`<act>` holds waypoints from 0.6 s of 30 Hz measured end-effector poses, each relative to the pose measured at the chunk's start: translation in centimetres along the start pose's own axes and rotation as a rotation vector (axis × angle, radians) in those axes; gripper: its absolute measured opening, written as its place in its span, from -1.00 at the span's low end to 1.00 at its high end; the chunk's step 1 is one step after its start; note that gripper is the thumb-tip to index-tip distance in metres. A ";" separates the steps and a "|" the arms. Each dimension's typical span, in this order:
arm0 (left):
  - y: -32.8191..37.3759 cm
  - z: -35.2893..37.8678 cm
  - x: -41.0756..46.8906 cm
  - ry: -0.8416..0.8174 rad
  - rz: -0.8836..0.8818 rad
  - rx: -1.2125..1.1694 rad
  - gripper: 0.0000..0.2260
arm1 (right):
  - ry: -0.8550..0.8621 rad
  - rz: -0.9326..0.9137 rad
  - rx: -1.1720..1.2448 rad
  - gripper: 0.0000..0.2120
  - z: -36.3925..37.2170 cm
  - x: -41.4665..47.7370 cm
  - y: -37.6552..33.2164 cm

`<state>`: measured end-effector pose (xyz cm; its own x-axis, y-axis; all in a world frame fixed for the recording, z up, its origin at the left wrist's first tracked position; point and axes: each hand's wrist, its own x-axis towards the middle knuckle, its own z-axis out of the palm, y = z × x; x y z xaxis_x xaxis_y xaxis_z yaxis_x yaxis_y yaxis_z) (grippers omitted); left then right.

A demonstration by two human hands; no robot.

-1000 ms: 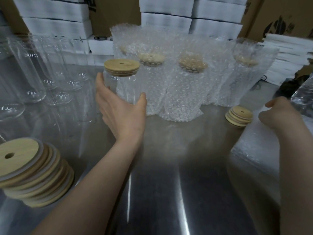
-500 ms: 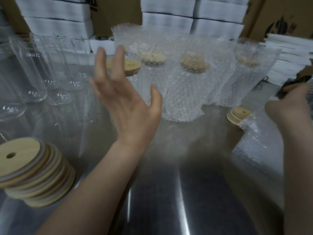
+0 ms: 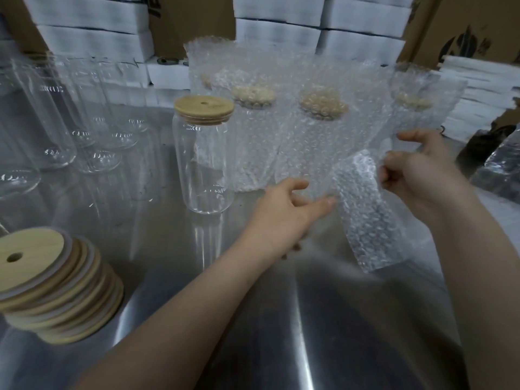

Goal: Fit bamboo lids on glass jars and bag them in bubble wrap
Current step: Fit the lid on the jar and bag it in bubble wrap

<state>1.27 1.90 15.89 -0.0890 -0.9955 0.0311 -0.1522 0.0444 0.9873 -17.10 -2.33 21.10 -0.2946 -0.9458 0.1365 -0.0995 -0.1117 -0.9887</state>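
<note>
Changes first. My left hand (image 3: 284, 215) let go of the lidded jar (image 3: 204, 164) a second ago and hovered open in front of it half a second ago. Now it has swung right, to 3 o'clock of the jar, fingers curled, pinching the left edge of the bubble wrap bag (image 3: 365, 212). The jar stands alone and upright, just off centre toward 10 o'clock, with its bamboo lid (image 3: 204, 108) seated flat on the mouth. My right hand (image 3: 416, 170) was out at the right edge on the bag pile. It has come inward and up, and now pinches the bag's upper right corner with curled fingers. The bag hangs tilted between both hands at 3 to 4 o'clock, off the table, with nothing inside. The small pile of lids seen earlier at 3 o'clock is now hidden behind the bag and hand.

Left to right on the surface:
- The lid stack (image 3: 50, 285) is at 8 o'clock, leaning, with the holed top lid visible.
- The empty glass jars (image 3: 56, 122) are grouped at 10 o'clock.
- The wrapped jars (image 3: 253, 136) run from 12 to 2 o'clock behind the lidded one, with lids showing through the bubbles.
- A clear plastic bag (image 3: 503, 170) lies at the 3 o'clock edge.

The steel table (image 3: 281, 333) is shiny and streaked with glare. Behind it, white boxes (image 3: 92, 43) are stacked from 11 to 1 o'clock. Cardboard cartons (image 3: 464, 26) stand at 1 to 2 o'clock. A pile of white sheets (image 3: 484, 88) is at 2 o'clock.
</note>
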 end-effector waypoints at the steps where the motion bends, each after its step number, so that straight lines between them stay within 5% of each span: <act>1: 0.0 0.0 0.1 -0.037 -0.046 -0.052 -0.45 | -0.026 0.009 0.042 -0.60 0.2 -0.1 0.0; 7: 0.0 -0.3 -0.1 -0.243 -0.230 -0.377 -0.34 | -0.159 0.072 0.207 -0.62 1.3 -0.6 0.1; 12: -0.2 -0.7 0.4 -0.283 -0.237 -0.457 -0.86 | -0.182 0.056 0.215 -0.62 1.8 -0.9 0.3; 18: -0.6 -1.4 0.9 -0.184 -0.235 -0.427 -0.88 | -0.018 -0.247 -0.079 -0.67 2.8 -1.4 0.9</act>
<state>2.67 0.89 15.50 -0.2780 -0.9418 -0.1889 0.2230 -0.2545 0.9410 -14.16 -1.99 19.90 -0.2355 -0.8979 0.3719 -0.2410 -0.3168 -0.9174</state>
